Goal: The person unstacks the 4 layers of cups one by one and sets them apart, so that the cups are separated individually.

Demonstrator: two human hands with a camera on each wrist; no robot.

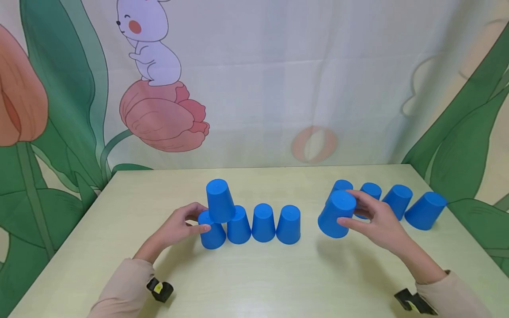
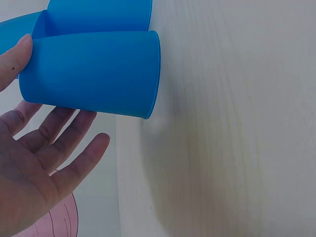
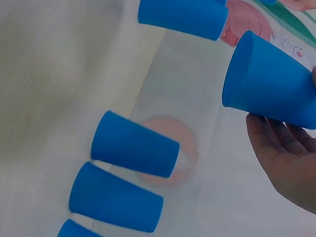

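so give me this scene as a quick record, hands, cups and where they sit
front row: four blue, tapered, plastic-looking cups, upside down, side by side
left hand: holds the row's leftmost cup between thumb and fingers
upper level: one upside-down cup across the row's two leftmost
right hand: grips a raised cup, wide end down
rear right: four more cups, two partly hidden
surface: pale wood-grain table
backdrop: pale printed cloth with a cartoon rabbit

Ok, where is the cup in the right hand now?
In the head view, the cup is right of centre, raised off the table in the right hand, partly hiding the standing cup behind it.
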